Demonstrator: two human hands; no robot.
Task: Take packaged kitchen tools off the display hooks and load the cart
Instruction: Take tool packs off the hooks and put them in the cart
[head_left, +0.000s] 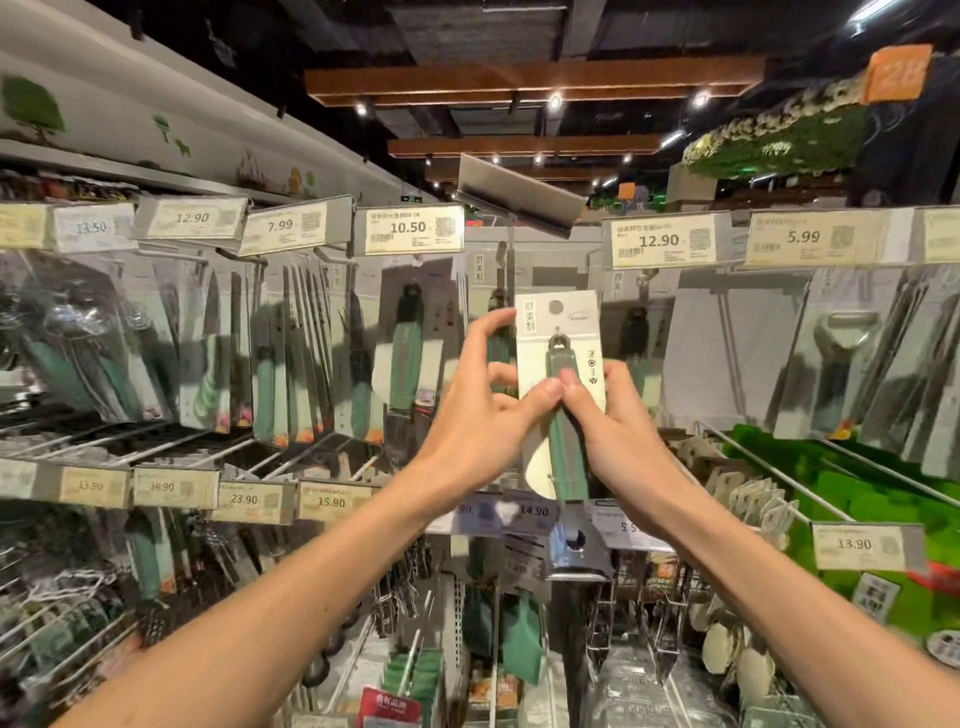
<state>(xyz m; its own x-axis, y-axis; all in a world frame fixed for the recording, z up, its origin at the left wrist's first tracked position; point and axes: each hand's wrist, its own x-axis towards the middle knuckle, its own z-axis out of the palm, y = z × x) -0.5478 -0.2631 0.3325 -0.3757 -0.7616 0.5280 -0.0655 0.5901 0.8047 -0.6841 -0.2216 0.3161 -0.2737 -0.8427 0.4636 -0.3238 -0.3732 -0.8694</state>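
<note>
**Tool pack (566, 325) pinched in both hands at the display wall**

So it's a white card with a green-handled utensil strapped to the front, standing pretty much upright and facing the camera. It's dead centre in the head view, up at the top row of packs.

The left hand (483, 400) has it by the left edge. The thumb is pressed on the front across the green handle, and the fingers are curled round the card's side and back. The right hand (608, 415) does the same from the other side, thumb on the front and fingers tucked behind the right edge. The two thumbs meet tip to tip over the handle, so both hands have a proper grip on it.

The pack sits just below and in front of a hook (508, 254). That hook's clear price flap (514, 195) is tipped up above it. The punched hole at the top of the card looks unthreaded, but I honestly can't tell if it's fully past the hook tip.

Either side of it are the 10.50 label (409, 228) on the left and the 12.90 label (660, 240) on the right. More hanging packs (405, 353) with the same green handles are lined up on the left hooks. Just under the pack's bottom end, on the next row down, is the 14.90 label (530, 512).
</note>
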